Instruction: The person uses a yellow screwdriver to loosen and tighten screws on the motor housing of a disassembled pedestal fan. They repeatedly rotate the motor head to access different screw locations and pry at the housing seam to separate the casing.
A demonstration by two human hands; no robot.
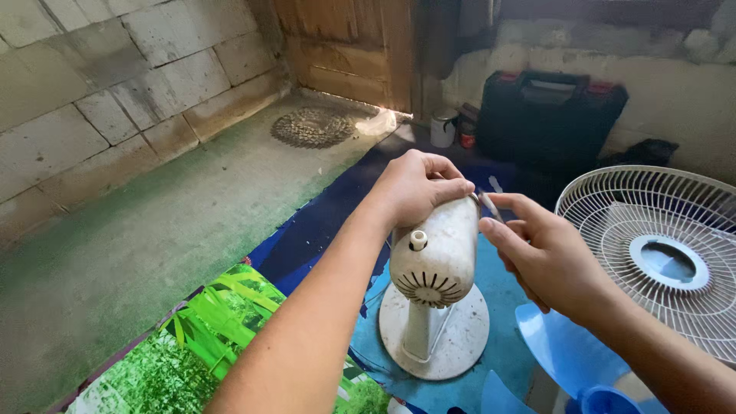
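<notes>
Fingers of the left hand [418, 188] curl clamped over the top of a white fan motor housing [434, 253], standing on its round base [434, 337] at centre frame. At three o'clock, the right hand [540, 257] pinches a thin tool [491, 205] against it. Patterned mat [230, 322] covers concrete floor [153, 222]; fan grille [659, 253] lies right, black case [548, 115] at one o'clock.
</notes>
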